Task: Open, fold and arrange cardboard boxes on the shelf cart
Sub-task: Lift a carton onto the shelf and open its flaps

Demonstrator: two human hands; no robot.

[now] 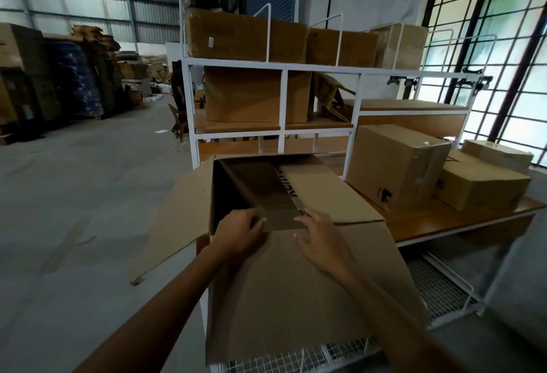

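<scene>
A large brown cardboard box (284, 289) stands on the cart's low wooden shelf (444, 224), its top partly open. One flap (174, 218) hangs out to the left. A right flap (322, 192) lies folded inward, and the near flap lies flat under my hands. My left hand (239, 230) presses on the near flap's far edge, fingers curled over it. My right hand (319, 239) rests flat on the same flap beside it, fingers spread. The white metal shelf cart (282, 68) rises behind the box.
Closed cardboard boxes (396, 165) sit on the shelf to the right, others (245, 35) fill the upper shelves. A wire mesh tray (438, 289) lies below at the right. Stacked goods (74, 76) line the far left; a person (177, 88) stands behind the cart. Windows (503, 47) at right.
</scene>
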